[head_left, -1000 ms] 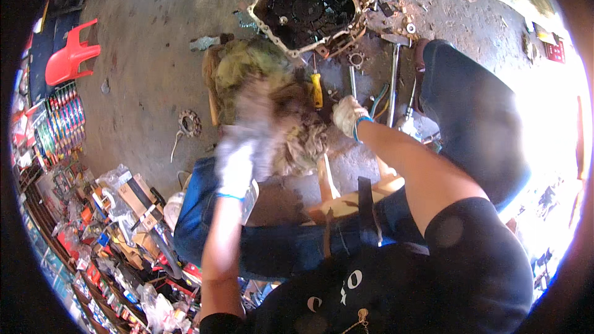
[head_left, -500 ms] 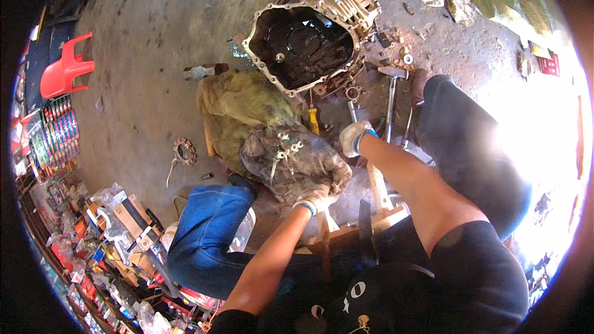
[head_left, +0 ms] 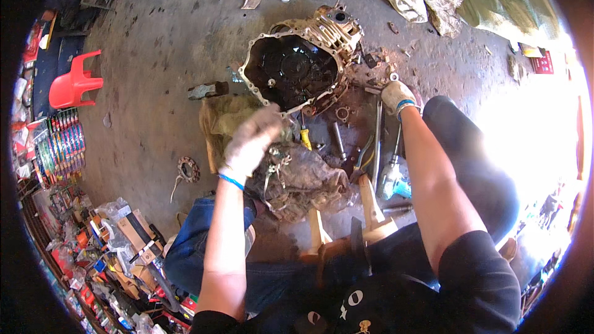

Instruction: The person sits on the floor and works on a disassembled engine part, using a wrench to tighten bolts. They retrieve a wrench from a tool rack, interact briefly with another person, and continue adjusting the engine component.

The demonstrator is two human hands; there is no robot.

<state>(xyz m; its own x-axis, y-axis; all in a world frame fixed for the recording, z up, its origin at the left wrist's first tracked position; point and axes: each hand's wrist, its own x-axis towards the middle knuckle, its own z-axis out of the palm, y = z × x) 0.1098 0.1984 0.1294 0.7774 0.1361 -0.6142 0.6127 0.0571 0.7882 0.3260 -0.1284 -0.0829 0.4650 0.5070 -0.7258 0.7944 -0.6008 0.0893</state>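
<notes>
My left hand (head_left: 250, 142), in a pale work glove and smeared by motion, is over the dirty cloths beside the lower rim of a large metal gearbox housing (head_left: 246, 68). Its fingers are too blurred to read. Dark, oily residue coats the inside of the housing. A stained grey rag (head_left: 309, 179) lies below, with small metal parts (head_left: 277, 164) on it. At the right, my gloved right hand (head_left: 398, 97) is curled over the head end of a hammer (head_left: 378, 130), beside a long-shafted tool (head_left: 398, 139). What its fingers hold is hidden.
A yellow-handled screwdriver (head_left: 305, 138), a metal bar (head_left: 340, 141), pliers (head_left: 364, 154) and a blue power tool (head_left: 393, 179) lie near the hammer. A wooden stool-like frame (head_left: 371, 210) stands before me. A red chair (head_left: 75, 83) and crowded shelves (head_left: 117, 266) are at left.
My left hand has lifted off the grey rag and moved forward and left. My right hand has gone forward and right, from beside the metal bar to the hammer's head. The view has shifted slightly.
</notes>
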